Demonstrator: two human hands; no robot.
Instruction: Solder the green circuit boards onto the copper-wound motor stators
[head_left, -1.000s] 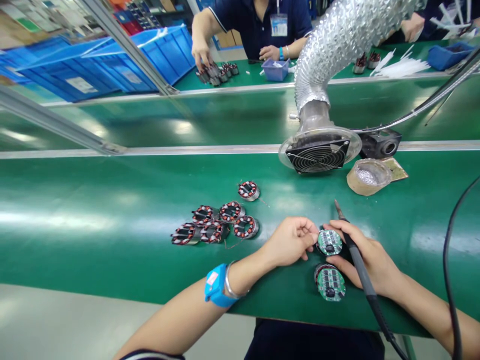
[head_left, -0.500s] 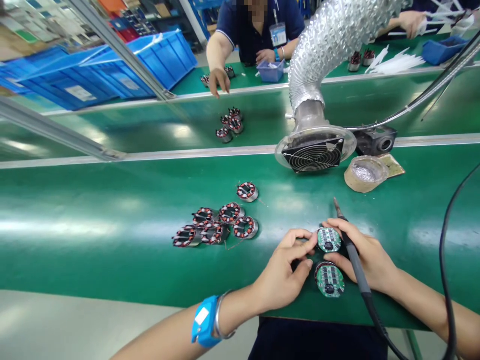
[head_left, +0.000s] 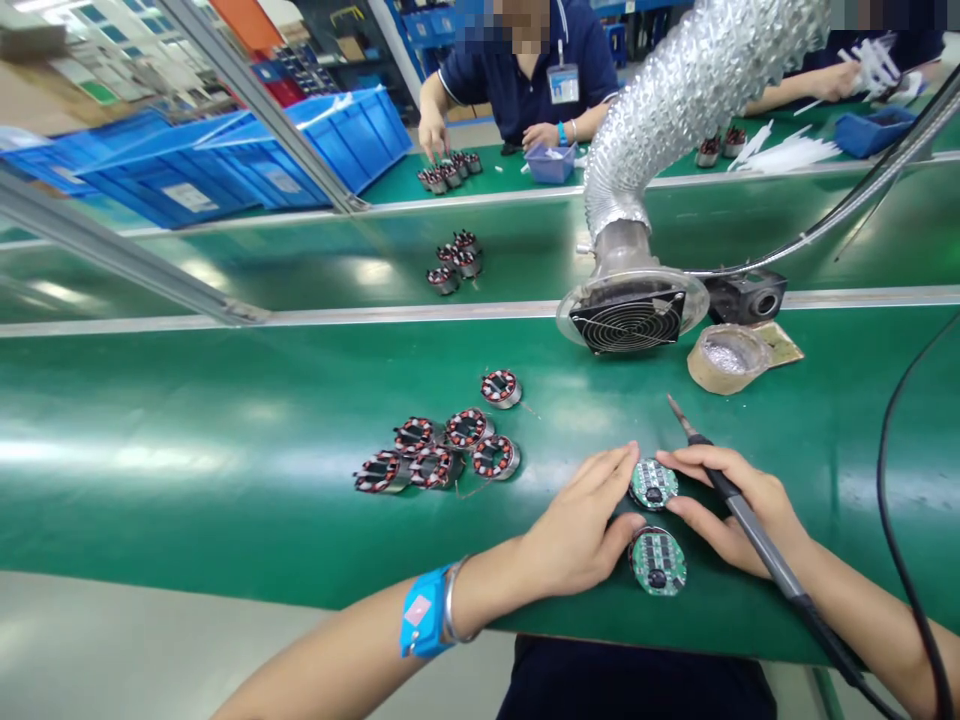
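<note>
A green workbench [head_left: 225, 390] stretches across the room beneath a silver hose [head_left: 667, 125]. The right hand [head_left: 772, 505] grasps a soldering iron [head_left: 765, 542]; the left hand [head_left: 577, 530] rests opposite, and I cannot tell whether it grips. Six wire-wound rings [head_left: 468, 428] sit to the left. Between the hands is the far circuit board [head_left: 654, 484], with the near circuit board [head_left: 658, 562] just beside it.

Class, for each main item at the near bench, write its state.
Soldering iron: in right hand, tip pointing forward.
Farther circuit board: component side up, between left hand and right hand.
Nearer circuit board: component side up.
Six wound stators: windings exposed.
Round tub: uncovered.
Fan: running or not, cannot tell.
</note>
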